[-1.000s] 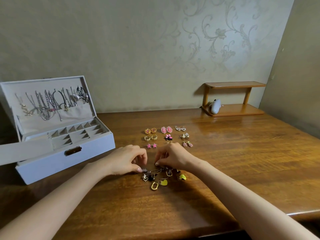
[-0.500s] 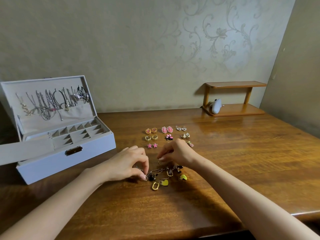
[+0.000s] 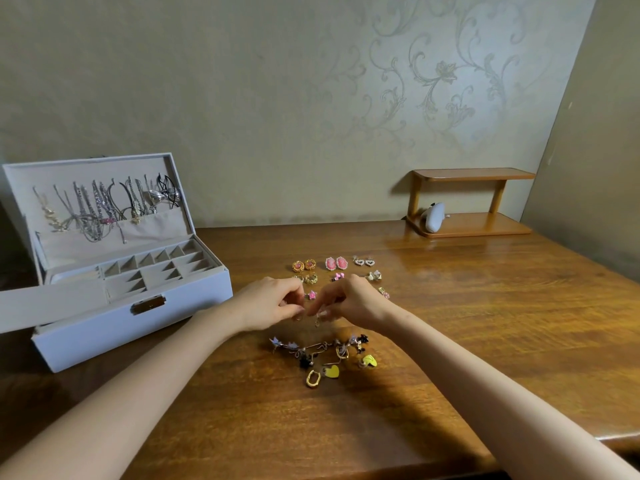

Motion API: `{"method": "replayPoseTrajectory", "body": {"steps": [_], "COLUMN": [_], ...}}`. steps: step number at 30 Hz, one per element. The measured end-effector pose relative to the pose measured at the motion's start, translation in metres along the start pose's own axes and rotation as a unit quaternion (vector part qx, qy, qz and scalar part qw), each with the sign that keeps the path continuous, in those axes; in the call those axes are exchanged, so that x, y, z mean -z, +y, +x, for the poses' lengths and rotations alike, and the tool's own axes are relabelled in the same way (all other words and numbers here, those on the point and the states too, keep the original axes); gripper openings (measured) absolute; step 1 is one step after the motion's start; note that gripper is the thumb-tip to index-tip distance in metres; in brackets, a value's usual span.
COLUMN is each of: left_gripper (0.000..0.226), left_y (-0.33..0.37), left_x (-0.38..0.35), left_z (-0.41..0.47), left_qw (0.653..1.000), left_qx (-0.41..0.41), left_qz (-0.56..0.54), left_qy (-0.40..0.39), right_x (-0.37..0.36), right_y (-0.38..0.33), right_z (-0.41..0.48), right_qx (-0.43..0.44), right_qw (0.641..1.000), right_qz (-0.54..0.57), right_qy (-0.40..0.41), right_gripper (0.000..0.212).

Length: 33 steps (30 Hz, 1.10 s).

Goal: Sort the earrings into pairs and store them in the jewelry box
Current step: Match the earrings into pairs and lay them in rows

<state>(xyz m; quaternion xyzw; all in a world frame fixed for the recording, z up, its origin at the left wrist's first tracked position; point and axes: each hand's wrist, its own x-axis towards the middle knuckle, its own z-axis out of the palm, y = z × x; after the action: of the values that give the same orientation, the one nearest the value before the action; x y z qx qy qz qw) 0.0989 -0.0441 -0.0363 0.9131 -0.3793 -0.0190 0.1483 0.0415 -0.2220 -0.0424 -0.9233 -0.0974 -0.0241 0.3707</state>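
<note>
Both hands are hovering just above the brown wooden counter [image 3: 450,323], fingertips nearly meeting. The left hand [image 3: 273,303] and the right hand [image 3: 349,301] are each pinching one of the small gold earrings [image 3: 317,322] in curled fingers, the pieces dangling downward, too small to make out. The tangled heap of unsorted earrings [image 3: 322,351] is lying nearer the person and the rows of matched pairs [image 3: 334,268] just beyond the knuckles. The open pale-blue jewelry box [image 3: 138,317] is sitting well to the left, closer to the left hand.
</note>
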Motion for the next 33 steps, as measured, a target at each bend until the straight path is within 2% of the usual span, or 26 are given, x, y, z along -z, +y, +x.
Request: {"method": "replayPoseTrajectory", "body": {"steps": [4,9,14,17,20,22,24,27,33], "left_gripper": [0.008,0.009,0.012,0.023,0.027,0.022,0.015,0.012,0.013], "left_y": [-0.004,-0.005,-0.007,-0.008,-0.008,-0.008,-0.008,-0.007,-0.010], "left_x": [-0.001,-0.002,-0.005,-0.004,-0.002,-0.001,-0.001,-0.005,-0.013], "left_z": [0.007,0.007,0.008,0.006,0.007,0.009,0.011,0.013,0.021], "left_qw": [0.999,0.997,0.996,0.994,0.989,0.991,0.995,0.995,0.996], "left_qx": [-0.002,-0.004,0.001,0.000,0.004,0.004,-0.004,-0.008,0.016], "left_qz": [-0.029,-0.065,-0.084,-0.107,-0.137,-0.119,-0.086,-0.094,-0.079], "left_qy": [-0.015,-0.041,-0.034,-0.021,-0.046,-0.057,-0.051,-0.036,-0.039], "right_x": [0.002,0.002,-0.001,-0.001,0.000,0.001,0.001,0.000,-0.003], "right_y": [0.003,0.005,0.005,0.005,0.006,0.006,0.005,0.003,0.005], "right_z": [0.002,0.003,0.005,0.008,0.011,0.013,0.013,0.015,0.023], "right_qx": [0.000,-0.007,0.011,0.015,0.003,-0.006,-0.020,-0.021,-0.034], "right_qw": [1.000,1.000,0.999,1.000,1.000,1.000,0.998,0.997,0.998], "right_qz": [-0.009,0.005,-0.029,-0.020,-0.009,-0.001,0.024,0.024,-0.012], "right_qy": [-0.011,-0.015,0.017,0.006,-0.011,-0.025,-0.046,-0.066,-0.050], "right_gripper": [0.035,0.014,0.011,0.016,0.023,0.017,0.017,0.018,0.024]}}
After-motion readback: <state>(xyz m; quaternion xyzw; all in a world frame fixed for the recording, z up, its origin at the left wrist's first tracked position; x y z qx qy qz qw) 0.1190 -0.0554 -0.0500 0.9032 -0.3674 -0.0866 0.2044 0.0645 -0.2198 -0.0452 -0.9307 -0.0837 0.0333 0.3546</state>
